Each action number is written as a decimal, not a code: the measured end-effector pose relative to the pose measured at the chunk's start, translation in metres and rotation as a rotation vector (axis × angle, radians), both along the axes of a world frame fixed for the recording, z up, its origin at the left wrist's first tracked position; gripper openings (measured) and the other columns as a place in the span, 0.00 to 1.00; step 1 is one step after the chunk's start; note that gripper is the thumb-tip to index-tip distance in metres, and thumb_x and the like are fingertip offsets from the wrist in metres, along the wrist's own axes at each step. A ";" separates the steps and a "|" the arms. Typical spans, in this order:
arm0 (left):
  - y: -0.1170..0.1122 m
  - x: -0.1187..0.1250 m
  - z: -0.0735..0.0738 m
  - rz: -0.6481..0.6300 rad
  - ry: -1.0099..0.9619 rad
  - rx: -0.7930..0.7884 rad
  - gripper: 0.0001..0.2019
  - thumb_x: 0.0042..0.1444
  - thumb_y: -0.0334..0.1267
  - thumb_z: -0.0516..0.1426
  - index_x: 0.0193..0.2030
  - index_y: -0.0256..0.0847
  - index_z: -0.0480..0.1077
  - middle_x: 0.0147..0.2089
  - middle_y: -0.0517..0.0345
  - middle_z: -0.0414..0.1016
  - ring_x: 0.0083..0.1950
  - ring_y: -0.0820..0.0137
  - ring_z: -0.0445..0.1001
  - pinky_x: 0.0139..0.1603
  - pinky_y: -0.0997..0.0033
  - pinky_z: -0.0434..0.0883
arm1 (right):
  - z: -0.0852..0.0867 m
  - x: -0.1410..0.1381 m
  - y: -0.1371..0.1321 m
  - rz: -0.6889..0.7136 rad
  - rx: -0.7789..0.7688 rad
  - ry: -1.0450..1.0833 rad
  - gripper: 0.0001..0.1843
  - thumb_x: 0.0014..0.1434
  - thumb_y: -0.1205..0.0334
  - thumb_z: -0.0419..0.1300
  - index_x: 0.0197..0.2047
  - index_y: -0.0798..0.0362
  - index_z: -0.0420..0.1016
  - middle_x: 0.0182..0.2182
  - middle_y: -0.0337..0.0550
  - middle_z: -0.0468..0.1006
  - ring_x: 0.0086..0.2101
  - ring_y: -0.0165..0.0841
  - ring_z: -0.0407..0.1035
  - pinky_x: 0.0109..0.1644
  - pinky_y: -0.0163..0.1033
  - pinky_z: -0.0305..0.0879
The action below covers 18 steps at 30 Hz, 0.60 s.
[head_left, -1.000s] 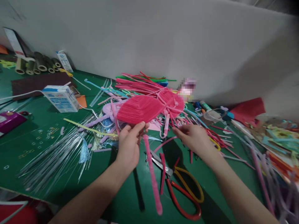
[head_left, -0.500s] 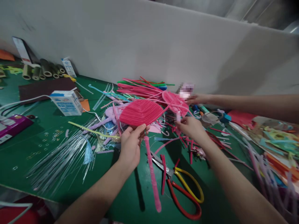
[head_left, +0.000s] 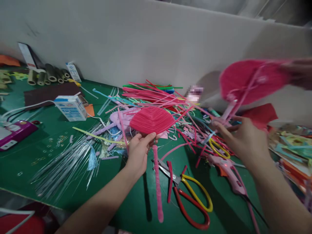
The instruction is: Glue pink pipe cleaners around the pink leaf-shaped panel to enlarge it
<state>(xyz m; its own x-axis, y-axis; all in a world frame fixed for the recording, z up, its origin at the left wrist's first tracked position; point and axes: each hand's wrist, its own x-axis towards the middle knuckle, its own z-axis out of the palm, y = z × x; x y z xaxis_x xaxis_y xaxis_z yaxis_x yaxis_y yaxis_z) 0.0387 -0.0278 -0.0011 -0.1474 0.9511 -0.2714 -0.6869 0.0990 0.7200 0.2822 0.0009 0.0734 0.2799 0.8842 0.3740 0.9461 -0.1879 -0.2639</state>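
Observation:
My left hand (head_left: 138,152) is closed on the base of a pink leaf-shaped fan of pipe cleaners (head_left: 152,119). Its fuzzy pink stem (head_left: 157,185) hangs down over the green table (head_left: 29,152). My right hand (head_left: 243,139) is out to the right with its fingers apart. Its fingertips are at the lower end of the stem of a second pink fan (head_left: 246,79). That fan is blurred and raised at the upper right, where another person's hand (head_left: 301,73) holds it.
Scissors with red and yellow handles (head_left: 195,201) lie below the fan stem, and a pink glue gun (head_left: 227,172) lies under my right hand. A heap of coloured pipe cleaners (head_left: 156,94), clear strands (head_left: 60,162), a white carton (head_left: 70,109) and a purple box (head_left: 14,130) lie about the table. A white wall stands behind.
The second pink fan has gone up and to the right in the other person's hand. My right hand has followed it rightward. My left hand keeps its fan still.

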 end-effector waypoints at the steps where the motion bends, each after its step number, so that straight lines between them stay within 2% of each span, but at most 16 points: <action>1: -0.001 0.001 0.000 -0.017 0.002 0.004 0.07 0.45 0.29 0.66 0.33 0.34 0.74 0.28 0.58 0.81 0.32 0.74 0.79 0.37 0.76 0.71 | 0.000 -0.004 -0.007 -0.018 0.044 0.027 0.25 0.56 0.47 0.59 0.48 0.59 0.72 0.29 0.55 0.79 0.32 0.47 0.72 0.35 0.44 0.58; 3: -0.003 0.003 0.002 -0.059 0.007 0.012 0.08 0.45 0.29 0.66 0.32 0.34 0.74 0.28 0.58 0.81 0.32 0.74 0.79 0.37 0.76 0.72 | -0.004 -0.017 -0.024 0.037 0.059 0.198 0.21 0.57 0.44 0.58 0.42 0.53 0.76 0.28 0.47 0.78 0.28 0.39 0.71 0.32 0.41 0.59; 5: -0.006 0.005 0.004 -0.115 0.009 0.021 0.08 0.44 0.29 0.67 0.33 0.34 0.74 0.29 0.58 0.81 0.31 0.74 0.79 0.36 0.76 0.72 | -0.014 -0.031 -0.038 0.167 -0.041 0.527 0.23 0.54 0.39 0.59 0.36 0.52 0.77 0.21 0.41 0.73 0.20 0.32 0.64 0.24 0.37 0.56; 8: -0.010 0.008 0.008 -0.209 0.010 0.031 0.10 0.42 0.28 0.68 0.33 0.34 0.75 0.28 0.58 0.81 0.30 0.73 0.79 0.34 0.76 0.73 | -0.032 -0.045 -0.051 0.286 -0.119 0.904 0.23 0.50 0.40 0.64 0.36 0.52 0.78 0.19 0.37 0.70 0.19 0.29 0.62 0.21 0.34 0.57; 12: -0.015 0.010 0.010 -0.327 0.030 0.061 0.10 0.43 0.29 0.68 0.34 0.35 0.75 0.28 0.59 0.81 0.30 0.74 0.79 0.33 0.79 0.73 | -0.045 -0.047 -0.056 0.283 -0.052 1.126 0.17 0.49 0.46 0.68 0.32 0.52 0.78 0.21 0.36 0.71 0.21 0.26 0.62 0.23 0.31 0.60; 18: -0.018 0.013 0.009 -0.400 0.089 0.053 0.10 0.44 0.30 0.68 0.35 0.36 0.74 0.29 0.60 0.81 0.30 0.74 0.80 0.31 0.80 0.73 | -0.045 -0.040 -0.064 0.239 -0.069 1.344 0.15 0.47 0.50 0.71 0.27 0.52 0.77 0.19 0.35 0.70 0.20 0.24 0.62 0.23 0.29 0.61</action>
<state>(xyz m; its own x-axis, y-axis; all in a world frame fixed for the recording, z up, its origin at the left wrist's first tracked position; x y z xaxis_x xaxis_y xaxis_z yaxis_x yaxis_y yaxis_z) 0.0514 -0.0462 0.0076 0.2162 0.9505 -0.2232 -0.5364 0.3066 0.7863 0.2420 -0.0629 0.0281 0.2286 0.9674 -0.1094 -0.0189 -0.1080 -0.9940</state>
